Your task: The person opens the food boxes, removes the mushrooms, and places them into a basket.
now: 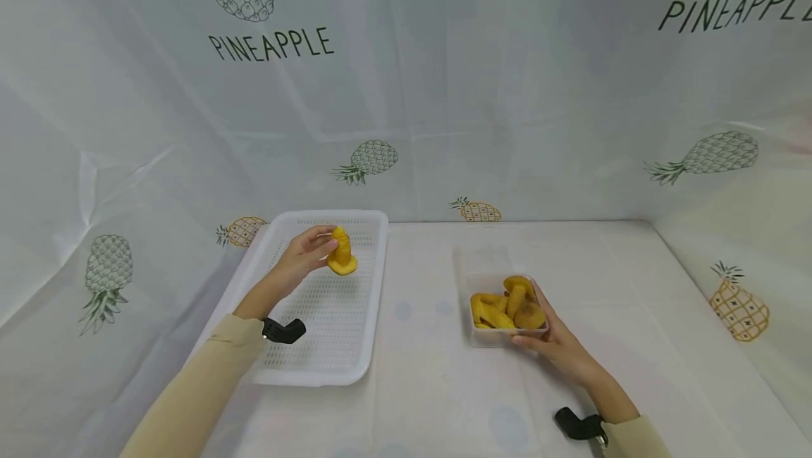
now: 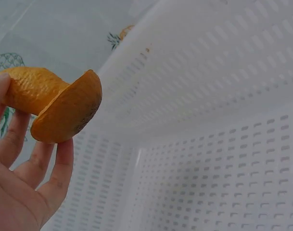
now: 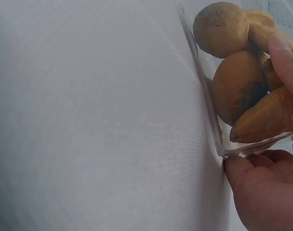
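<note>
My left hand [image 1: 303, 255] holds a yellow mushroom [image 1: 341, 255] above the white perforated plastic basket [image 1: 376, 303]. The left wrist view has the mushroom's stem between thumb and fingers, with fingertips under the brownish-yellow cap [image 2: 71, 110]. On the right, my right hand [image 1: 561, 347] grips the near right corner of a clear plastic container [image 1: 491, 338]. Several yellow mushrooms [image 1: 495, 311] lie piled inside it. Up close in the right wrist view, two rounded caps [image 3: 221, 29] show dark patches, and a fingertip reaches over the mushrooms.
A white cloth [image 1: 438, 387] with pale blue dots covers the table. Behind it hangs a pineapple-printed curtain [image 1: 431, 91], which also runs along both sides. The basket's raised wall [image 2: 184, 62] stands around its slotted floor.
</note>
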`<action>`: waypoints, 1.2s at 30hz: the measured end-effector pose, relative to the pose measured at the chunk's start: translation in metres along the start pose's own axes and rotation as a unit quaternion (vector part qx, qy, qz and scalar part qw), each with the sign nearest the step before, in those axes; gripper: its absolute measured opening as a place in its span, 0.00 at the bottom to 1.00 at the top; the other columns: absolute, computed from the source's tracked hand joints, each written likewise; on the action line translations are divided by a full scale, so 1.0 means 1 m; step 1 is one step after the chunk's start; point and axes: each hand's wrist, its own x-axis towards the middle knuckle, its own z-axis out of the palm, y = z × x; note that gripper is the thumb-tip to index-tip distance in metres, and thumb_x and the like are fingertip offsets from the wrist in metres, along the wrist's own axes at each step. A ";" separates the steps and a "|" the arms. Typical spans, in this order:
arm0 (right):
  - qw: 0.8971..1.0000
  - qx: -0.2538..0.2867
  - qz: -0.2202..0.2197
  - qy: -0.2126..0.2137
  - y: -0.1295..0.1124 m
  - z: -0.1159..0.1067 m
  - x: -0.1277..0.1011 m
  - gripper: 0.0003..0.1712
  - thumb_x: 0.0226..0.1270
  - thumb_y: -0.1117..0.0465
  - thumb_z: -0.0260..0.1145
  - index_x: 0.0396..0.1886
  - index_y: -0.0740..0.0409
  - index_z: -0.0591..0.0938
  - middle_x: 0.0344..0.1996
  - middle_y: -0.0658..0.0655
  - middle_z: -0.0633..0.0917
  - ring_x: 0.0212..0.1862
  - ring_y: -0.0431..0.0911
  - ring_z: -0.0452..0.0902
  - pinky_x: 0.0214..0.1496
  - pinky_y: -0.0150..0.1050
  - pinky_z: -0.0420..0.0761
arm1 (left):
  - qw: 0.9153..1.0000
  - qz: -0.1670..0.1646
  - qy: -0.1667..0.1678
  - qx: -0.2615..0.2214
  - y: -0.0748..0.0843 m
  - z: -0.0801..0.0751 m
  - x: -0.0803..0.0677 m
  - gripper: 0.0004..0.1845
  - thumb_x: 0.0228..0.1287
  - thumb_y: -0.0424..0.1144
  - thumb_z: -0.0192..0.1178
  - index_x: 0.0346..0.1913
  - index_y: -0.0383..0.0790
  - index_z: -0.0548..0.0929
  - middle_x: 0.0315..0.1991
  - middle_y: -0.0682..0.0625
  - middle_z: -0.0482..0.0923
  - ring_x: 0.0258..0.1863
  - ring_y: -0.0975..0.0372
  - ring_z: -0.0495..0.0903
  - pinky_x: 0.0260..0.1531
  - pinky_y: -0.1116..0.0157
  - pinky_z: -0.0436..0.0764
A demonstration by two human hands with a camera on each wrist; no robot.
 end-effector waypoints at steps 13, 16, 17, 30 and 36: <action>1.000 -0.013 -0.002 0.017 0.000 -0.001 0.000 0.62 0.66 0.67 0.70 0.81 0.40 0.34 0.78 0.63 0.30 0.62 0.67 0.56 0.33 0.37 0.78 | 0.999 0.035 0.002 -0.006 -0.012 -0.017 -0.011 0.21 0.78 0.35 0.53 0.68 0.36 0.68 0.66 0.31 0.69 0.59 0.54 0.78 0.62 0.54 0.74; 1.000 -0.011 -0.004 0.014 0.000 -0.001 0.000 0.62 0.67 0.67 0.70 0.81 0.41 0.34 0.78 0.62 0.29 0.67 0.69 0.48 0.36 0.36 0.78 | 0.999 0.040 0.005 -0.003 -0.010 -0.016 -0.009 0.20 0.78 0.35 0.52 0.68 0.36 0.68 0.65 0.31 0.70 0.58 0.54 0.78 0.61 0.56 0.75; 1.000 -0.012 -0.005 0.013 0.000 -0.001 0.000 0.62 0.67 0.67 0.70 0.81 0.42 0.34 0.78 0.62 0.29 0.70 0.69 0.43 0.39 0.35 0.78 | 0.999 0.039 0.006 -0.005 -0.009 -0.015 -0.008 0.20 0.78 0.35 0.52 0.68 0.37 0.69 0.65 0.32 0.70 0.58 0.56 0.78 0.61 0.56 0.75; 1.000 -0.028 -0.001 0.013 0.000 -0.002 0.000 0.62 0.67 0.65 0.70 0.81 0.37 0.35 0.78 0.62 0.30 0.74 0.70 0.29 0.47 0.33 0.77 | 0.999 0.033 -0.015 -0.035 0.011 0.014 0.012 0.22 0.76 0.35 0.55 0.69 0.36 0.68 0.66 0.30 0.69 0.57 0.56 0.79 0.63 0.53 0.74; 1.000 -0.024 -0.001 0.016 0.001 -0.001 0.000 0.62 0.67 0.65 0.70 0.81 0.38 0.35 0.79 0.61 0.31 0.74 0.67 0.32 0.42 0.34 0.77 | 0.997 0.036 -0.040 -0.061 0.022 0.035 0.023 0.25 0.76 0.32 0.53 0.71 0.28 0.63 0.67 0.30 0.67 0.61 0.47 0.75 0.64 0.49 0.71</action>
